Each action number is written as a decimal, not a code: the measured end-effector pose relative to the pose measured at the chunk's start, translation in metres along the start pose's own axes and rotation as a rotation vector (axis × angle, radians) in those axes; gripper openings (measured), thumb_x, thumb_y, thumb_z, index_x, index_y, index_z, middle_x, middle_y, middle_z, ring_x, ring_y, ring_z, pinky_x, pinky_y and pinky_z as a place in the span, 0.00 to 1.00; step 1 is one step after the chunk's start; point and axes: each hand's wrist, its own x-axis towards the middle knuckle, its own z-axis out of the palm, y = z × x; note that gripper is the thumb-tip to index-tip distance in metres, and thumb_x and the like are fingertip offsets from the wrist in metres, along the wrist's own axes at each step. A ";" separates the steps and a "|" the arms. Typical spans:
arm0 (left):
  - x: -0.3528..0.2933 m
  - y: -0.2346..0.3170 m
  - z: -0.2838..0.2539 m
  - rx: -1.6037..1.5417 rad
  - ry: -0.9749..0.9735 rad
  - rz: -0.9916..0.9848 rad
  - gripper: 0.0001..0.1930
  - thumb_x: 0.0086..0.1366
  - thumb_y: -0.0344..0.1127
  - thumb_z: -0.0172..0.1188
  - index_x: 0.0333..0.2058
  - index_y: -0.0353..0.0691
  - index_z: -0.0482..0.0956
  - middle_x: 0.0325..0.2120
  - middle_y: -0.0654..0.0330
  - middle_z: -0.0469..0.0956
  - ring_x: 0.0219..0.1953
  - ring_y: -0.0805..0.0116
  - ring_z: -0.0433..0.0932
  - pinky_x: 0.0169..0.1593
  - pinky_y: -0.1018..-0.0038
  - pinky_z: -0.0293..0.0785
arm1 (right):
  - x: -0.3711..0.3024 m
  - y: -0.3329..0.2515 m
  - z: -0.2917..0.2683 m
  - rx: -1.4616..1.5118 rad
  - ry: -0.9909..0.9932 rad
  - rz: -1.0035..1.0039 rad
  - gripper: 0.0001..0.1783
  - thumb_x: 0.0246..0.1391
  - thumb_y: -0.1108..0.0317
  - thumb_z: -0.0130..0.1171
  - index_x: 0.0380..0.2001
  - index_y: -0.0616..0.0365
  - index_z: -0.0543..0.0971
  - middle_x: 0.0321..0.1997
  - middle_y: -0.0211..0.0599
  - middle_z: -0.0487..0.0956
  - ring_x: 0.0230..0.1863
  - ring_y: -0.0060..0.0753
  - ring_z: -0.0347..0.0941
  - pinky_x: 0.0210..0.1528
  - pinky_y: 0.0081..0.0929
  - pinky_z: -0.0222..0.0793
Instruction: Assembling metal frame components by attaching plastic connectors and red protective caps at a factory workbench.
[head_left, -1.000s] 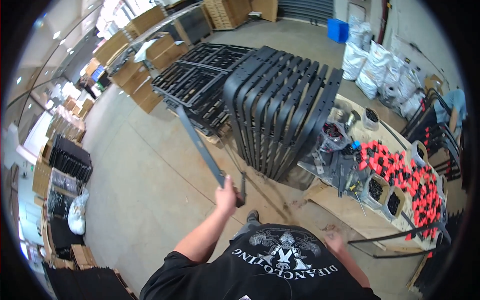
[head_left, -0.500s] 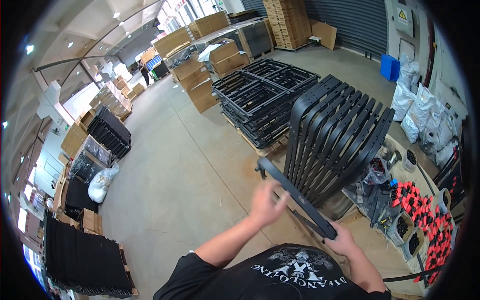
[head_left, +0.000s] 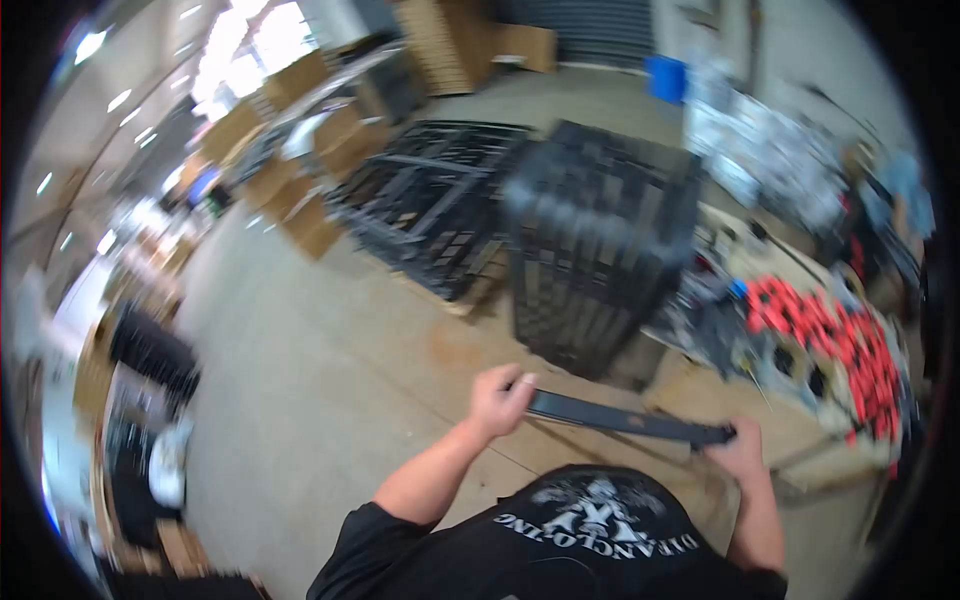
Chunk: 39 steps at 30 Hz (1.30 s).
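Observation:
A black metal bar (head_left: 625, 418) lies crosswise in front of my body, nearly level, its right end a little lower. My left hand (head_left: 498, 402) is closed around its left end, with the thumb on top. At the other end, my right hand (head_left: 740, 450) grips the bar near its corner. A thinner dark length shows just below the bar; whether it belongs to the same piece I cannot tell. Beyond the bar stands a row of bent black metal frames (head_left: 600, 240), blurred by motion and apart from both hands.
Behind the row, flat black frames (head_left: 440, 190) are stacked on a wooden pallet (head_left: 440, 292). To the right, a workbench (head_left: 800, 460) carries red-and-black parts (head_left: 830, 330) and containers of small dark pieces. White sacks (head_left: 770, 145) stand behind it. Cardboard boxes (head_left: 290, 205) are at the far left.
My left hand has come from beside the bar onto its left end. The bar has swung from steeply slanted to nearly level. My view has turned rightward, blurring the surroundings.

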 end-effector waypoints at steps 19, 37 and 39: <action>0.049 0.023 0.180 -0.401 -0.077 -0.110 0.17 0.74 0.37 0.52 0.23 0.38 0.71 0.21 0.72 0.66 0.27 0.82 0.60 0.31 0.79 0.56 | -0.009 0.180 -0.068 0.291 0.445 0.250 0.10 0.41 0.75 0.66 0.24 0.59 0.72 0.22 0.35 0.71 0.28 0.23 0.65 0.32 0.29 0.66; 0.140 0.086 0.417 -0.322 -0.004 -0.164 0.19 0.72 0.41 0.56 0.25 0.33 0.76 0.22 0.68 0.71 0.28 0.78 0.64 0.34 0.76 0.61 | 0.051 0.346 -0.208 0.224 0.481 0.205 0.12 0.39 0.69 0.67 0.24 0.61 0.74 0.26 0.49 0.75 0.31 0.53 0.75 0.36 0.40 0.71; 0.160 0.073 0.421 -0.267 -0.007 -0.186 0.19 0.72 0.42 0.55 0.26 0.34 0.76 0.22 0.69 0.70 0.28 0.78 0.64 0.34 0.76 0.60 | 0.068 0.348 -0.212 0.215 0.464 0.201 0.12 0.38 0.69 0.67 0.25 0.61 0.75 0.27 0.50 0.77 0.33 0.55 0.76 0.36 0.41 0.71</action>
